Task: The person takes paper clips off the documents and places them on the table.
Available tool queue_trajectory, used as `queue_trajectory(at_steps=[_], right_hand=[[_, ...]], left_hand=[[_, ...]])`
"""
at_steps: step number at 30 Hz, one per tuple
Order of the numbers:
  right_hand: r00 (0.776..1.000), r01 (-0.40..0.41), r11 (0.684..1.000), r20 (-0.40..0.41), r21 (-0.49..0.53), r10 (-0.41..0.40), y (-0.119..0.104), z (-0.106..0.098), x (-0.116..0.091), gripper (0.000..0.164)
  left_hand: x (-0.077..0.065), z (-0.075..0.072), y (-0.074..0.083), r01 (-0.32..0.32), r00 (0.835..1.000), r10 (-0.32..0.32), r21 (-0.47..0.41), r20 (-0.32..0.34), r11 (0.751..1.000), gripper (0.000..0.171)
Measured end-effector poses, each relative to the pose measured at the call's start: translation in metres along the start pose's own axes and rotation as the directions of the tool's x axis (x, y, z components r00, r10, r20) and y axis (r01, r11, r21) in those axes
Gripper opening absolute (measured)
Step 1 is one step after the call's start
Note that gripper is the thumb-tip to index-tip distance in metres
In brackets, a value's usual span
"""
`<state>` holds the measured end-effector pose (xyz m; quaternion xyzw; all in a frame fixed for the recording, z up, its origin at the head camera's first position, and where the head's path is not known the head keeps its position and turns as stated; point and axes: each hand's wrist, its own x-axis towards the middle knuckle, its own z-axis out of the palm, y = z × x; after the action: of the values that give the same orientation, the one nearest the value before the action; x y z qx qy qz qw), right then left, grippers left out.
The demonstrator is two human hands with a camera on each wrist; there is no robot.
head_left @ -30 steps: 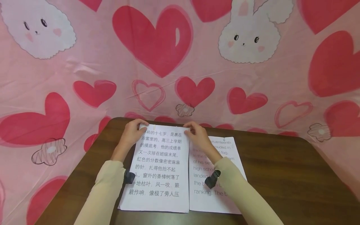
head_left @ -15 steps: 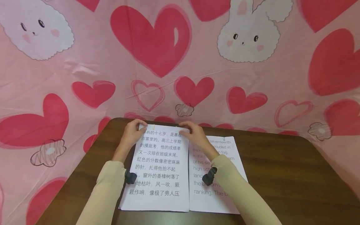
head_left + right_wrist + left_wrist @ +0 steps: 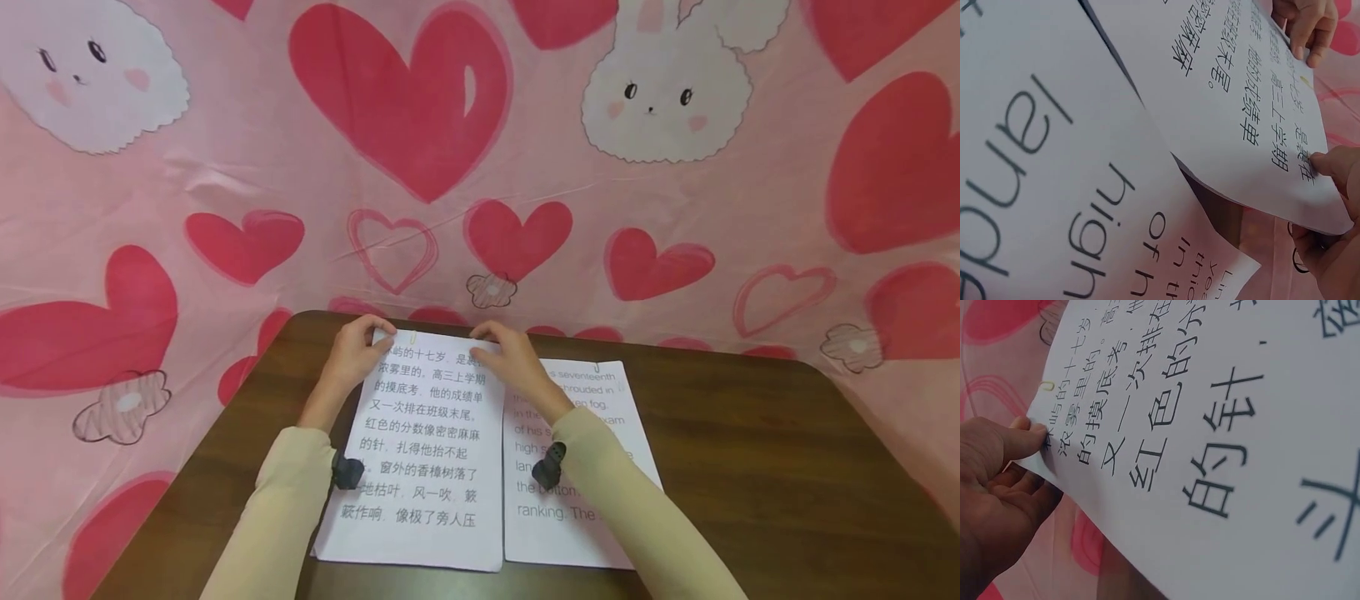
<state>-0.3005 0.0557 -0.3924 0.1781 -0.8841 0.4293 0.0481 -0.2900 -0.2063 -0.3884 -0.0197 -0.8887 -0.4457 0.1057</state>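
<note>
Your white Chinese-printed stack [image 3: 420,450], yellow paper clip [image 3: 412,337] at its raised top edge, faces you just left of the English-printed sheets [image 3: 551,537].

Room right of papers [image 3: 483,458]; backdrop [image 3: 540,142] behind.

A pink backdrop [image 3: 600,196] hangs behind the dark brown wooden table [image 3: 757,475] and carries many red hearts [image 3: 517,237]; the large heart [image 3: 405,100] near top centre has a whitish highlight on its right lobe. 2 white rabbit heads [image 3: 667,125] with pink cheeks show near the top, 1 at left and 1 at right. Lower down are 3 scribbled flowers [image 3: 123,408]. The table's far corners are rounded, and its surface shows wood grain.
</note>
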Motion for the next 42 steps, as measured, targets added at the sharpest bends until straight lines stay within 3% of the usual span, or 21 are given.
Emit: queue_trajectory(at_steps=[5,16,42], right_hand=[[1.0,0.002,0.999,0.007,-0.034,-0.001,-0.001,0.002,0.001,0.026],[0.998,-0.011,1.0,-0.061,-0.02,0.01,0.001,0.009,0.002,0.021],[0.99,-0.035,0.997,-0.137,0.072,0.045,0.006,0.024,-0.002,0.019]], left_hand=[[0.0,0.0,0.002,0.002,1.0,-0.002,-0.005,0.011,1.0,0.017],[0.002,-0.003,0.002,-0.01,1.0,0.01,0.008,0.019,1.0,0.016],[-0.002,-0.004,-0.005,0.006,0.999,-0.006,0.007,0.045,1.0,0.017]])
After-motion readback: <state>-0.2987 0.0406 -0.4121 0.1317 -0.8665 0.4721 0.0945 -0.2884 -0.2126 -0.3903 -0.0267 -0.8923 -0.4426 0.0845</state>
